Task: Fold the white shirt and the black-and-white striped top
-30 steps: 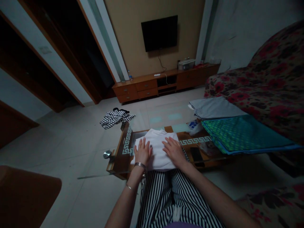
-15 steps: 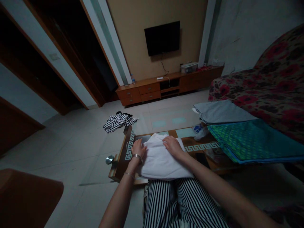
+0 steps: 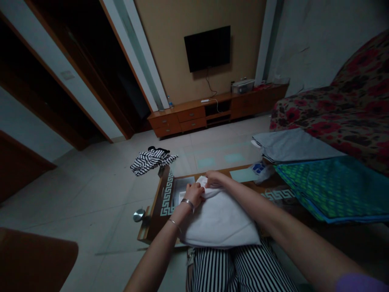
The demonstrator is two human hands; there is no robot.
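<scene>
A folded white cloth (image 3: 221,221) lies over the near edge of the low table and against the striped trousers. At its far edge my left hand (image 3: 195,193), with a bangle at the wrist, has its fingers curled on the fabric. Close beside it on the right, my right hand (image 3: 213,179) pinches the same far edge, its fingertips partly hidden by folds. The two hands are nearly touching, and the cloth is bunched between them.
Green-blue cloth (image 3: 334,188) and grey cloth (image 3: 299,146) lie at the right by a flowered sofa (image 3: 358,97). A plastic bag (image 3: 261,170) sits on the glass-topped table (image 3: 167,192). Striped cloth (image 3: 152,159) is beyond the table's left end.
Both hands have closed on the far edge of the white cloth. My left hand moved right, toward my right hand, and the far edge is now bunched up.
</scene>
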